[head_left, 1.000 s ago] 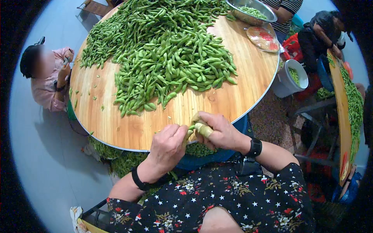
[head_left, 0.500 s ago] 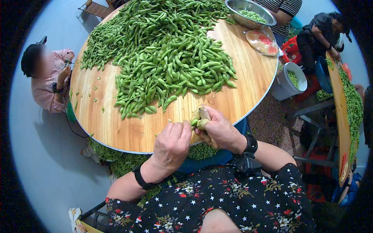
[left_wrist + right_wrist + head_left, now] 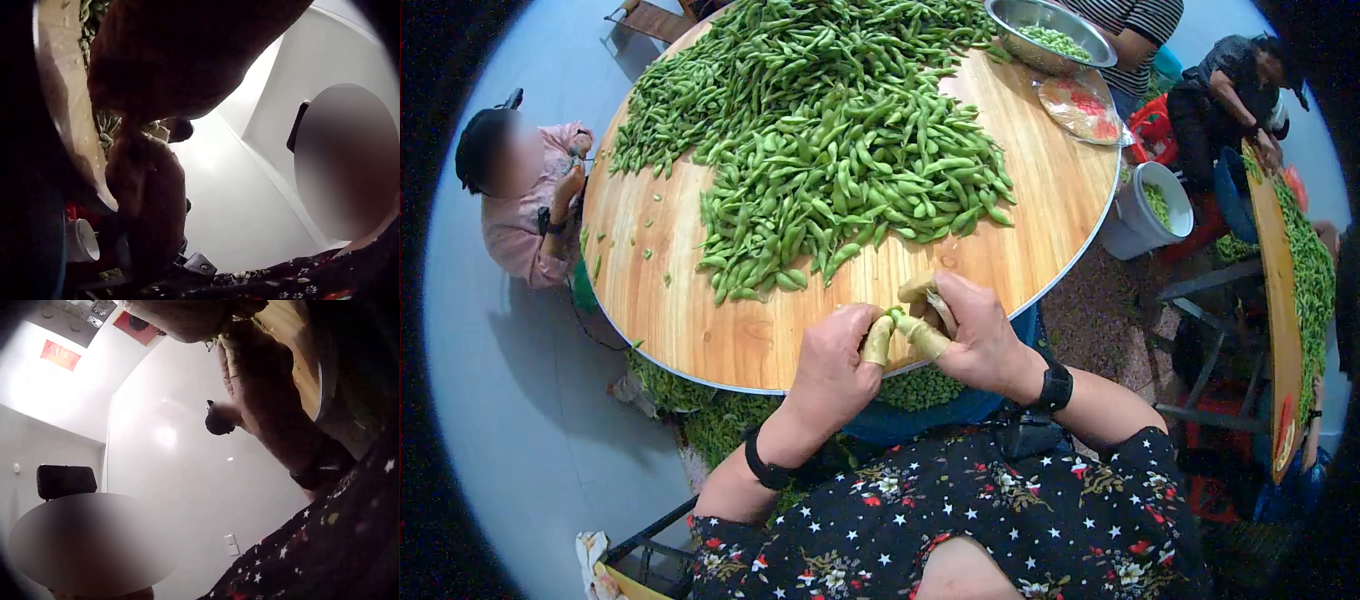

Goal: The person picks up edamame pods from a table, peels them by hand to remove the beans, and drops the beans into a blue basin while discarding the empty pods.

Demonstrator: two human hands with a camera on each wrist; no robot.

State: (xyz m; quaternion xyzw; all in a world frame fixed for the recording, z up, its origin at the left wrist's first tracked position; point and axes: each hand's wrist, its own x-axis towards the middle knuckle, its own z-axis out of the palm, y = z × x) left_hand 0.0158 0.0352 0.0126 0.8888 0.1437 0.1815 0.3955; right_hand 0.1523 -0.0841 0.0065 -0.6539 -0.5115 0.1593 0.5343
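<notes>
Over the near edge of the round wooden table (image 3: 1040, 180), both hands meet at a small green soybean pod (image 3: 894, 314), mostly hidden by the digits. The left hand (image 3: 832, 350) pinches it from the left, its thumb in a yellowish cover. From the right, the right hand (image 3: 980, 335) pinches the same pod; its thumb and forefinger also wear pale covers. Just beyond the hands lies a big heap of soybean pods (image 3: 850, 180). Both wrist views are dark: the left hand (image 3: 150, 56) and right hand (image 3: 256, 369) show there mostly as shadowed shapes.
Below the table edge, shelled beans (image 3: 918, 392) lie in a blue basin (image 3: 965, 405). A steel bowl (image 3: 1018, 45) and a plastic-wrapped package (image 3: 1080, 108) sit at the far right. A bucket (image 3: 1125, 225) stands beyond the edge. A person (image 3: 525, 215) sits at left; others work at right.
The left hand has turned so its covered thumb shows, and both thumbs now come together at the pod. Earlier its fingers lay over the pod. The heap stays as it was.
</notes>
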